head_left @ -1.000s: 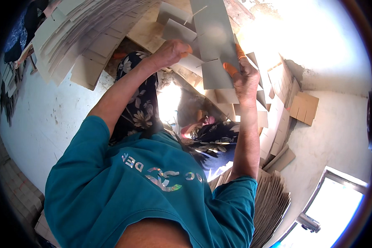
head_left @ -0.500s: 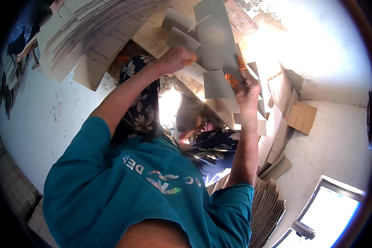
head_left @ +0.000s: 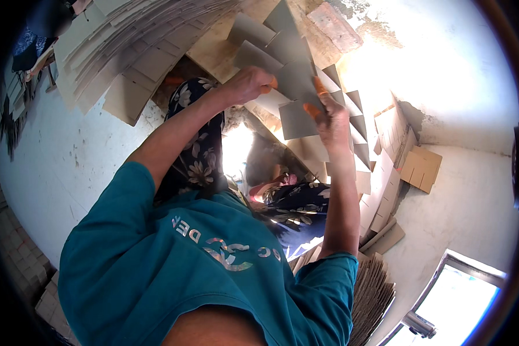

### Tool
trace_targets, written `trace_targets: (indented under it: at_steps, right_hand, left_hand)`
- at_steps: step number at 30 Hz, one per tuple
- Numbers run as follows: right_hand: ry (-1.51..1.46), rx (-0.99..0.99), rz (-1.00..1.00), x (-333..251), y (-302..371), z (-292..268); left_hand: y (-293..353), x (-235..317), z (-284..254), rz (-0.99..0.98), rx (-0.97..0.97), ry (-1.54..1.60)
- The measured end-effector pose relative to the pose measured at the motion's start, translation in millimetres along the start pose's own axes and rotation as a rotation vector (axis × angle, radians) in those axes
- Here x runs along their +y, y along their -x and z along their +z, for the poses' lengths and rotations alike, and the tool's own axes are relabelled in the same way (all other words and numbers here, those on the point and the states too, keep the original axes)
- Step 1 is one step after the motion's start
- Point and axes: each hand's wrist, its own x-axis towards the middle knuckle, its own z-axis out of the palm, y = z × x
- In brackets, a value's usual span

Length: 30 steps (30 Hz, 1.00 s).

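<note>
Ahead of me is a grey cardboard divider, a long slotted strip [head_left: 294,78] with shorter cardboard cross pieces [head_left: 254,56] standing out on both sides. My right hand [head_left: 333,118] grips the strip at its near right edge, orange covers on its thumb and finger. Opposite it, my left hand [head_left: 249,85] is closed at the left side, its orange-tipped fingers pinching the edge of a cross piece. Its palm and most of its fingertips are hidden behind the back of the hand.
A big stack of slotted cardboard sheets [head_left: 132,55] leans at the upper left. More cardboard stands by the right wall, including a tan slotted piece [head_left: 421,168]. Another stack [head_left: 372,303] lies beside my right elbow. A brick-like block [head_left: 334,27] sits at the far side.
My right hand has moved a little left, tilting the long strip. More cross pieces now show along its right side. My left hand has hardly shifted.
</note>
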Motion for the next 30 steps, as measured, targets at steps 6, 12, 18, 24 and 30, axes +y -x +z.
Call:
trace_targets:
  at_steps: [6,12,18,24,30]
  right_hand:
    - [0.249,-0.061,-0.107,20.2,-12.0,10.8]
    - [0.147,-0.345,0.277,-24.4,-37.9,-4.6]
    - [0.392,-0.247,0.041,-14.0,-27.2,1.4]
    - [0.349,-0.416,0.195,0.6,-21.0,10.8]
    - [0.270,-0.327,0.154,7.3,-0.3,11.1]
  left_hand:
    - [-7.8,-2.3,3.5,-0.034,-0.006,-0.013]
    - [-8.5,-17.2,10.8,-0.047,0.019,-0.014]
    - [-5.7,-11.0,3.8,0.023,0.028,-0.060]
    - [-0.7,-6.6,4.1,0.023,0.000,-0.106]
    - [-4.5,1.8,-0.6,0.003,-0.023,-0.189]
